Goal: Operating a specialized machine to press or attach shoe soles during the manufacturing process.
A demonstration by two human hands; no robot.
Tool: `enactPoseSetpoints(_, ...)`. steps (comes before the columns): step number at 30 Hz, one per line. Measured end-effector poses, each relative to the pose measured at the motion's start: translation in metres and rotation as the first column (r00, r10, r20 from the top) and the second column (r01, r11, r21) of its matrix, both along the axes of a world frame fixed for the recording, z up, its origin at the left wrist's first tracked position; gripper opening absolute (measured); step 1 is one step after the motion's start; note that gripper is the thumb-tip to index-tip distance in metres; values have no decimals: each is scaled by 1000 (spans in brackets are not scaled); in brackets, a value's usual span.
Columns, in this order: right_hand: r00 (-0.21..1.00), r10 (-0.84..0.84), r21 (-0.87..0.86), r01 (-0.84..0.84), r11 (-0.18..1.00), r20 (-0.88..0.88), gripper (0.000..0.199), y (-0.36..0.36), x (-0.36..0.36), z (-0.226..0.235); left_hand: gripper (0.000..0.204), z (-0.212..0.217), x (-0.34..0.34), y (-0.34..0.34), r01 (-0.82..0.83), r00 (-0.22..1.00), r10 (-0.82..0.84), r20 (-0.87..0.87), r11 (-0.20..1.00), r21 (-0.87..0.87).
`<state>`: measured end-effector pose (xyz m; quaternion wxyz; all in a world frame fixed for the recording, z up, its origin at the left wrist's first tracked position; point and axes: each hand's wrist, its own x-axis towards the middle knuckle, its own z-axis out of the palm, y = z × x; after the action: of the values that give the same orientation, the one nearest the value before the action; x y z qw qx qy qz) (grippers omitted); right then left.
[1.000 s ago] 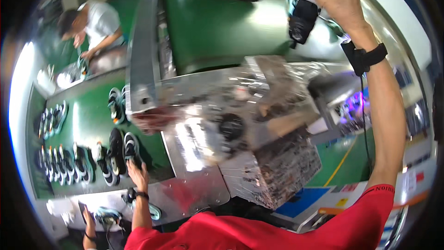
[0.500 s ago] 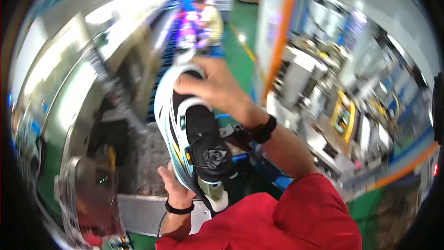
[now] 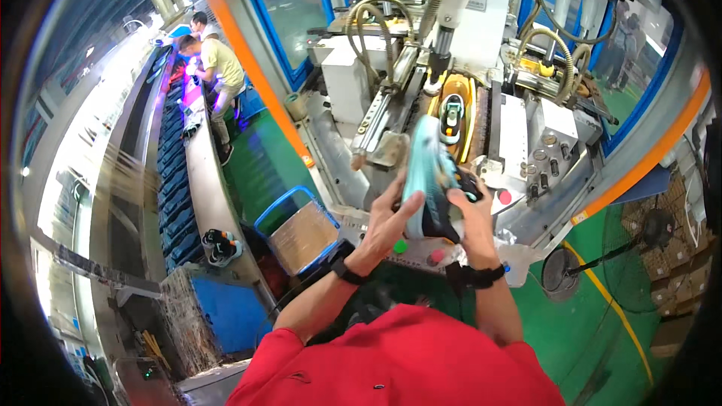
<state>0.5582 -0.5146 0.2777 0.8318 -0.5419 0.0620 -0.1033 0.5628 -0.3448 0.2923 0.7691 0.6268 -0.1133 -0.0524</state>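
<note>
Shoe (image 3: 431, 184) clamped between left hand (image 3: 389, 224) and right hand (image 3: 476, 219), near side of the yellow cradle (image 3: 471, 105); a loosened grip (either side) could drop or scrape it.

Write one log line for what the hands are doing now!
left hand: holding pale-teal shoe | right hand: holding same shoe | place: in front of machine

White glare left; shoe (image 3: 429, 177) blurred (corners black).
</note>
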Motion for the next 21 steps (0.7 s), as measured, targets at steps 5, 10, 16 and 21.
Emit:
enactPoseSetpoints(5,933,-357,-243,357,902,45,53,-104,-6,-7,52,-43,125,-77,83,978,-63,-200,992,94)
enactPoseSetpoints(10,788,-609,-217,612,760,89,52,-148,-31,5,47,-106,270,-138,-235,972,177,156,739,631)
enactPoseSetpoints(16,640,-756,-447,720,531,134,52,-176,-37,11,36,-162,335,-178,-404,914,215,344,562,722)
enactPoseSetpoints(21,738,-658,-646,576,501,148,45,-236,58,25,22,-123,325,-136,-173,949,281,-143,843,509)
